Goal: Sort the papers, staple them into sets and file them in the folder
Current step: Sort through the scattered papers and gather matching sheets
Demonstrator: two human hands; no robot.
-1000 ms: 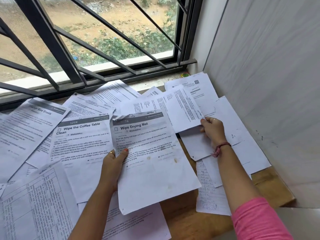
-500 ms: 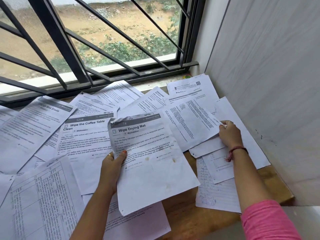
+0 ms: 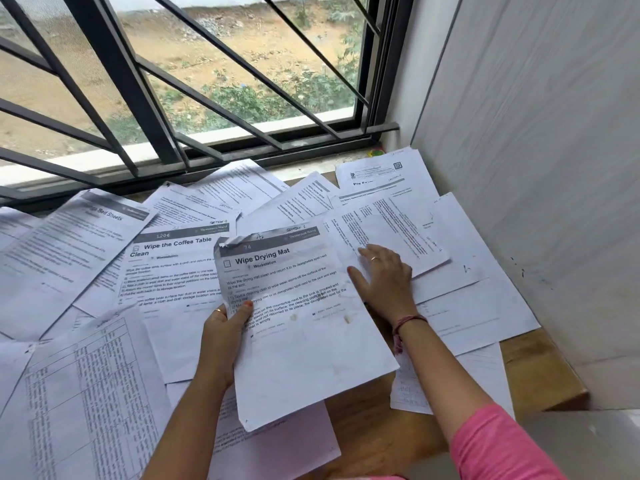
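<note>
**Sorting loose sheets before stapling**

Left hand (image 3: 221,336) pinches the "Wipe Drying Mat" sheet (image 3: 304,327) above the desk (image 3: 540,372); right hand (image 3: 384,278) lies flat, fingers spread, on a printed sheet (image 3: 391,230). Match headings first, slide pages rather than lift, and square edges.

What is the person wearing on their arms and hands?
The right arm has a pink sleeve and a red thread bracelet at the wrist. Each hand carries a ring: left hand, right hand. The nails look painted red-orange. The left forearm is bare.
</note>
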